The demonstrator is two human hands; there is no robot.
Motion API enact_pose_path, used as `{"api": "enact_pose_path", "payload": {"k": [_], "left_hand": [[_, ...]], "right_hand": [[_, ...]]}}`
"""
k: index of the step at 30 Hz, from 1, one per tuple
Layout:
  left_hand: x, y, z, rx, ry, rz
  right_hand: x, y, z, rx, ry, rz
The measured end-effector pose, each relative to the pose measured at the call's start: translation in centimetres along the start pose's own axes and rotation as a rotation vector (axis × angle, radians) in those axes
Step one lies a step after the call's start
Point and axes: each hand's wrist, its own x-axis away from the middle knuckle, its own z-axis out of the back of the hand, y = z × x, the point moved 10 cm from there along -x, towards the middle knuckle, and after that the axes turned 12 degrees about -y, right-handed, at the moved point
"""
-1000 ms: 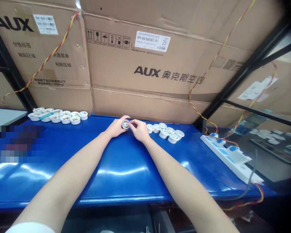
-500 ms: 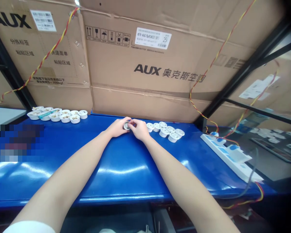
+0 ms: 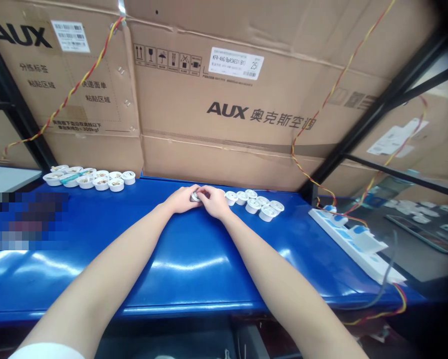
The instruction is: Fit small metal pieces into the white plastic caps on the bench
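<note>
Near the far edge of the blue table (image 3: 194,249), both hands meet at one small round white cup (image 3: 195,197). My left hand (image 3: 181,200) curls around it from the left and holds it. The fingers of my right hand (image 3: 213,202) are pinched together over the cup's right side and opening; whether a small piece is between them is hidden. Just right of that hand stand several similar white cups (image 3: 253,205) with dark contents. At the far left, another group of white cups (image 3: 101,183) holds small brownish parts.
A large cardboard box (image 3: 224,129) rises behind the table. A white power strip (image 3: 354,244) lies along the right edge, beside a black metal rack post (image 3: 358,129). Twisted red and yellow wires (image 3: 331,94) hang down. A teal strip (image 3: 72,177) lies across the left cups.
Both hands stay at the cup, with the right fingers shifted slightly over it. The whole view has moved a little; the cup groups stand as before.
</note>
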Motion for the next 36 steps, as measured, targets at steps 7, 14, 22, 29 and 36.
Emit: {"api": "enact_pose_path", "payload": {"k": [7, 14, 22, 29, 36], "left_hand": [[-0.3, -1.8, 0.0, -0.075, 0.021, 0.127], [-0.1, -2.8, 0.5, 0.006, 0.072, 0.143], [-0.3, -2.6, -0.2, 0.138, -0.145, 0.074], [2.1, -3.1, 0.3, 0.248, -0.089, 0.04], [3.9, -2.4, 2.1, 0.215, 0.108, 0.071]], "right_hand": [[0.0, -0.3, -0.9, 0.076, -0.062, 0.027], [0.4, -1.5, -1.9, 0.059, -0.139, 0.104], [0.4, -1.5, -2.3, 0.045, -0.153, 0.157], [0.7, -3.0, -2.4, 0.031, -0.19, 0.213], [1.0, -3.5, -2.7, 0.051, -0.224, 0.25]]}}
